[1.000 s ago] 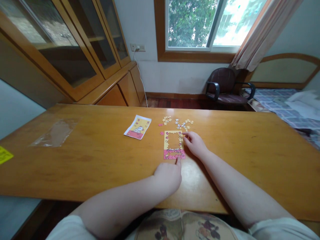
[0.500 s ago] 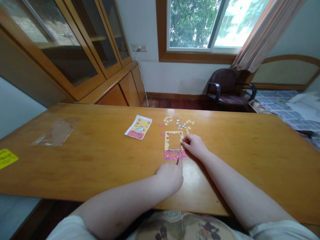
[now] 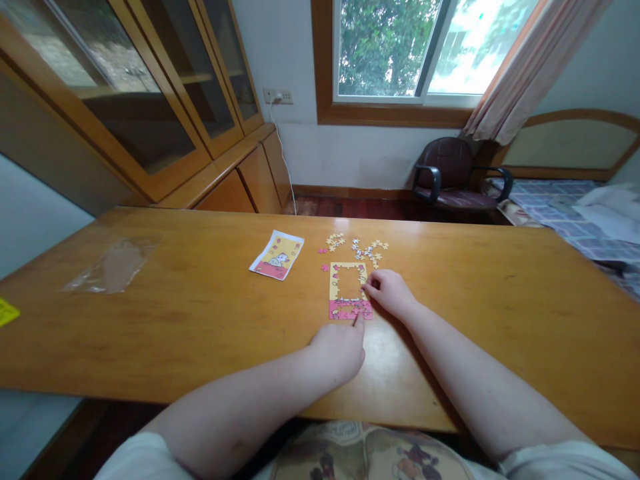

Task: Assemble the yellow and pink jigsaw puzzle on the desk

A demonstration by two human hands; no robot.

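Observation:
A partly assembled jigsaw puzzle point(image 3: 333, 290) lies on the wooden table, its yellow border and pink lower strip around a gap that shows bare wood. My left hand point(image 3: 340, 351) comes from below; its index finger is stretched out onto the pink strip near the lower right corner, the other fingers curled, holding nothing visible. At the puzzle's right edge, my right hand point(image 3: 391, 292) has thumb and fingers pinched together. Whatever may be between those fingertips is too small to make out. Beyond the puzzle lie loose yellow pieces point(image 3: 335, 242), white patterned pieces point(image 3: 368, 253) and a pink piece point(image 3: 325, 268).
Left of the puzzle lies a reference picture point(image 3: 278, 256) with a white animal on yellow and pink. Farther left are a crumpled clear plastic bag point(image 3: 115, 265) and a yellow label point(image 3: 7, 311). A brown office chair point(image 3: 450, 170) stands beyond the wooden table point(image 3: 210, 333).
My left hand has shifted slightly, its index fingertip a little farther up onto the pink strip. My right hand stays almost still. Less of the yellow label shows at the left edge.

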